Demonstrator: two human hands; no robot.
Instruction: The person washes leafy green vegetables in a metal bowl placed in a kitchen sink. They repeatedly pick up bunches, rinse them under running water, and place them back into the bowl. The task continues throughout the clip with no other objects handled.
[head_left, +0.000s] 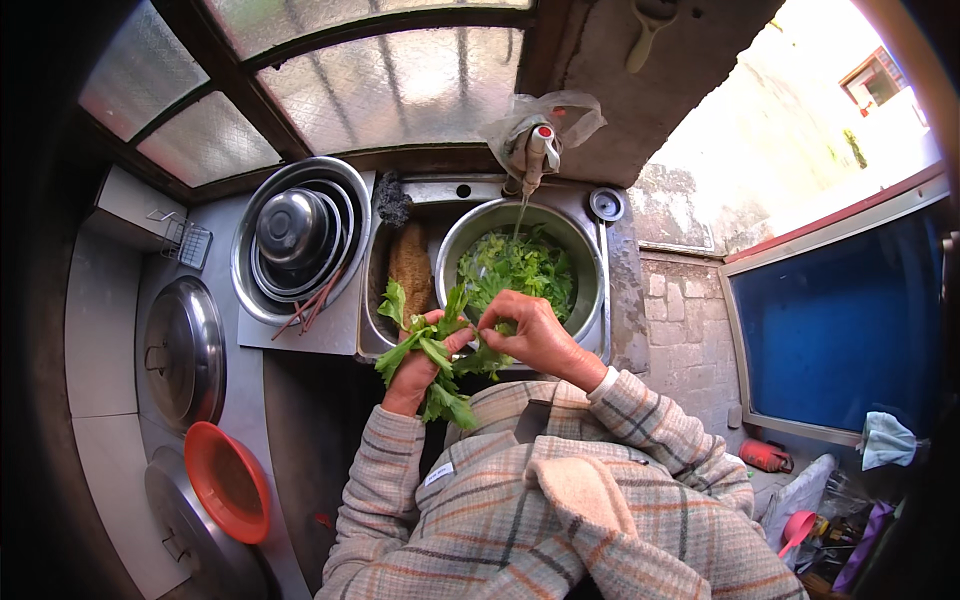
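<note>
My left hand (420, 369) is closed around a bunch of leafy green stalks (442, 397), which look like celery leaves, in front of the sink. Beside it, my right hand (534, 334) pinches a leaf or stalk piece between thumb and fingers. Past my right hand, a large metal basin (595, 279) stands in the sink with loose green leaves (525, 264) in it. A thin stream of water runs into the basin from the faucet (534, 161). A brown, rough-textured object (409, 262) lies in the sink left of the basin, partly hidden by the leaves.
Nested metal bowls (294, 229) and reddish sticks (311, 306) are left of the sink. Metal lids (187, 352) and an orange plastic basin (227, 480) sit further left. A dark scouring pad (392, 199) rests at the sink's back corner, and a drain strainer (606, 204) at its right.
</note>
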